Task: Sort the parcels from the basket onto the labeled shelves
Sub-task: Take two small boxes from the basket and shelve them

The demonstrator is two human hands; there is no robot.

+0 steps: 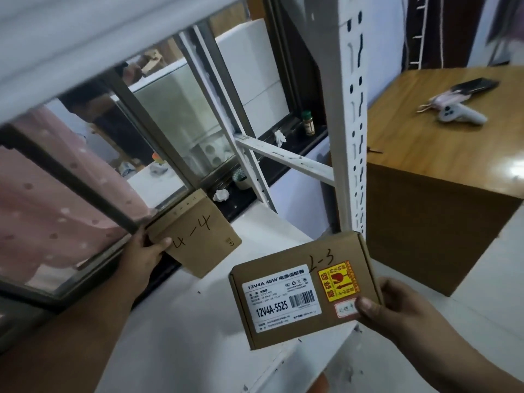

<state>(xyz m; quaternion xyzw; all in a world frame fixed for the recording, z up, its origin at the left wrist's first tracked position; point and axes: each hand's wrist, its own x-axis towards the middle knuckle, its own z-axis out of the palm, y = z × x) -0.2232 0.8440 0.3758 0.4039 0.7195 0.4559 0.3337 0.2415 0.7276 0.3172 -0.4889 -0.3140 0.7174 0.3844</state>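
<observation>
The person stood at the white shelf [215,321] with a cardboard parcel in each hand. The left hand [147,251] gripped the parcel marked "4-4" [195,234] by its left end; the thumb lay on the top face and the other fingers were hidden under it. This parcel hung just above the shelf board, at the window side, its long axis running from the window toward the room. The right hand [394,304] pinched the parcel marked "2-3" [300,293] at its right edge, thumb pressed on the label side, the other fingers behind and out of sight. That parcel was held up over the front edge of the shelf, nearer to the person, its long side lying left to right.

Of the two, the left parcel was closer to the board, so I judged it would be set down first. The basket was not visible. No shelf label could be read from here.

To the right of the shelf stood a wooden table [425,171].
</observation>
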